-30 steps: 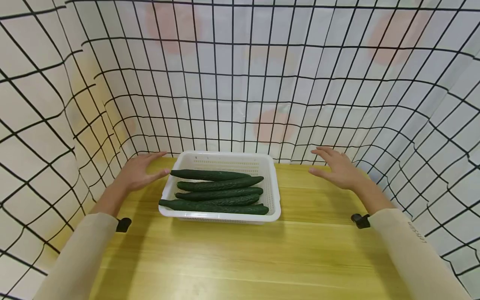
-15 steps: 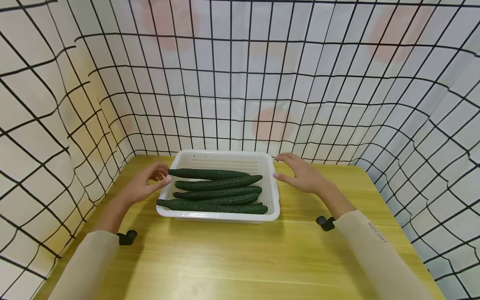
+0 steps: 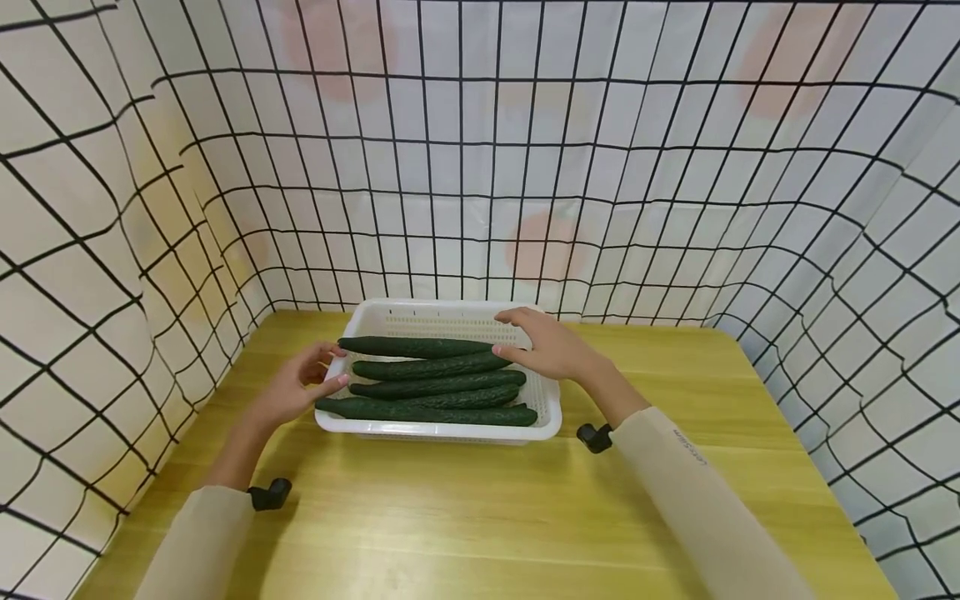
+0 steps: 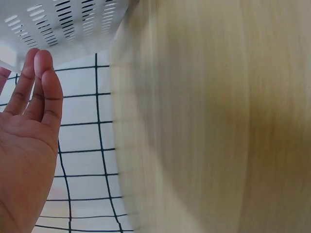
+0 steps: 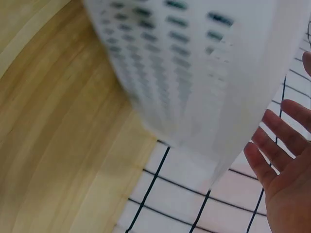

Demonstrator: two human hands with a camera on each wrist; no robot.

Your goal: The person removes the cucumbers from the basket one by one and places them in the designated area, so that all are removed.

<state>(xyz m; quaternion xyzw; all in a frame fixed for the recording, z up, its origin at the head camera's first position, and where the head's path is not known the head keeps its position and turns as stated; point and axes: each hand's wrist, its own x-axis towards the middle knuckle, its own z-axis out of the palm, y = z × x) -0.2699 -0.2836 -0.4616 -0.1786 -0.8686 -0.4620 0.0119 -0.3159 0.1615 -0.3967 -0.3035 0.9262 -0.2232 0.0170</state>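
A white slotted basket stands on the wooden table and holds several dark green cucumbers lying lengthwise. My left hand hovers at the basket's left end, fingers relaxed, near the cucumber tips. My right hand reaches over the basket's right end, fingers spread above the far cucumbers, holding nothing. The left wrist view shows the left hand with straight fingers beside the basket wall. In the right wrist view the right hand is open by the blurred basket.
White cloth with a black grid walls in the table at the back and on both sides. The front half of the wooden top lies bare. Both arms wear beige sleeves with black wrist mounts.
Both hands have moved inward toward the basket. The right hand has gone from beside the right rim to over the cucumbers; the left hand has closed in on the left end.
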